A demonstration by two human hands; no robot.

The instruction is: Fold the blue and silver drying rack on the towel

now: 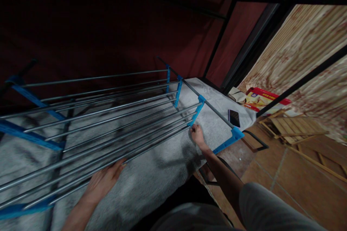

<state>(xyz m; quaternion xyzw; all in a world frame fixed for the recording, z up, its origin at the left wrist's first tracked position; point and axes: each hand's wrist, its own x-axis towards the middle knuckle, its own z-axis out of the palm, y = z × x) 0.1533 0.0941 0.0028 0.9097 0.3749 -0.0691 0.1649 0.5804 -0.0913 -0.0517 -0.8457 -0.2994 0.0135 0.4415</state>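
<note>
Two hands were used: the left [105,180] was loosely curled around a rod [146,148], apparently for steadying; the right [197,135] was nearly closed at a blue bracket [197,112], its grip unclear.

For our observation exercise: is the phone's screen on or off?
Apparently off: the phone lies on the grey cloth, its screen dark, with nothing lit showing.

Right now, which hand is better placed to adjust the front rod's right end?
Probably the right hand: it is at that end, beside the blue bracket; the left hand is farther away.
</note>
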